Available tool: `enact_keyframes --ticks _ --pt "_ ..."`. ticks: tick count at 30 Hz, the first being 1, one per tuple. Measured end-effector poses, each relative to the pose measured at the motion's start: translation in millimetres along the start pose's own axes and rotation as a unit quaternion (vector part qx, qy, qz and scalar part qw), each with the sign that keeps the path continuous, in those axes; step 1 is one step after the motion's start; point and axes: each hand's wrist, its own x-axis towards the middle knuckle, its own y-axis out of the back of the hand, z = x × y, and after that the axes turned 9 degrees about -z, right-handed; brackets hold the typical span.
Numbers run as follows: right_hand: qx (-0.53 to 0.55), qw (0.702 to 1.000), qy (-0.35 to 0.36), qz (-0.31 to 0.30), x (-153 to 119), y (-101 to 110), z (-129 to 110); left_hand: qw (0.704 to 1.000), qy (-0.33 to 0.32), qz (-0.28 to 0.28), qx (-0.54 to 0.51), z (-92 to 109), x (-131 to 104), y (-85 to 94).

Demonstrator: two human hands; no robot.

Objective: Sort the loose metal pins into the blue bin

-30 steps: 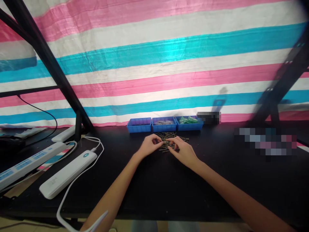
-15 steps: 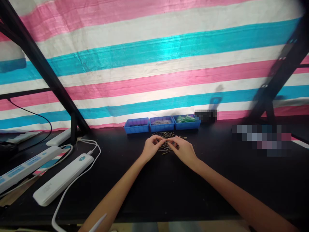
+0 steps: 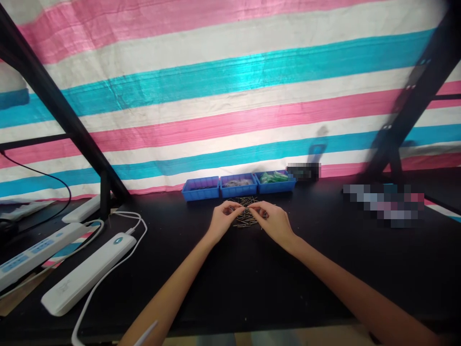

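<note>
A loose pile of thin, brass-coloured stick-like pieces, perhaps screws, (image 3: 245,222) lies on the black table (image 3: 237,278). Over it, my left hand (image 3: 224,217) is closed in a pinch, thumb and fingertips together. My right hand (image 3: 271,218) pinches in the same way from the other side, the fingertips of both hands almost meeting above the pile. Whatever is between the fingertips is too small to make out. Just behind the pile stand three blue bins: a left bin (image 3: 200,193) with dark contents, a middle bin (image 3: 238,191) with clear bags, and a right bin (image 3: 276,186) with green bags.
On the left lie a white power bank-like box (image 3: 88,274) with a white cable (image 3: 108,274) and a power strip (image 3: 39,252). Black frame posts (image 3: 65,110) rise at both sides. A striped sheet (image 3: 216,96) hangs behind. Blurred patches cover items at the right.
The view has shifted slightly, so the table things sit a little further left. Both hands stay pinched over the pile, their fingertips barely moved.
</note>
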Motion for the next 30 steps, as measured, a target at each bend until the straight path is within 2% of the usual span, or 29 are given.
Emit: enact_keyframes --ticks 4,8,14,21,27,30 --pt "0.001 1.000 -0.004 0.016 1.2 1.8 -1.7 1.000 0.000 -0.008 -0.016 -0.4 -0.4 -2.4" --pt "0.016 1.000 -0.001 -0.008 1.4 0.9 -2.7 1.000 -0.001 -0.010 -0.028 0.6 -0.3 -4.0" --pt "0.050 0.999 -0.005 -0.010 3.8 1.1 2.4 0.998 0.040 0.001 -0.050 4.4 -0.8 -4.3" --pt "0.059 0.996 -0.001 -0.063 3.7 -3.5 5.6 0.997 0.050 -0.002 -0.060 4.2 -4.1 -7.7" --pt "0.102 0.994 -0.015 -0.033 6.0 0.8 5.3 0.994 0.063 0.009 -0.087 10.2 -5.1 -10.3" --pt "0.112 0.993 -0.016 -0.039 5.8 0.4 5.0 0.993 0.068 0.007 -0.094 11.5 -5.1 -11.2"
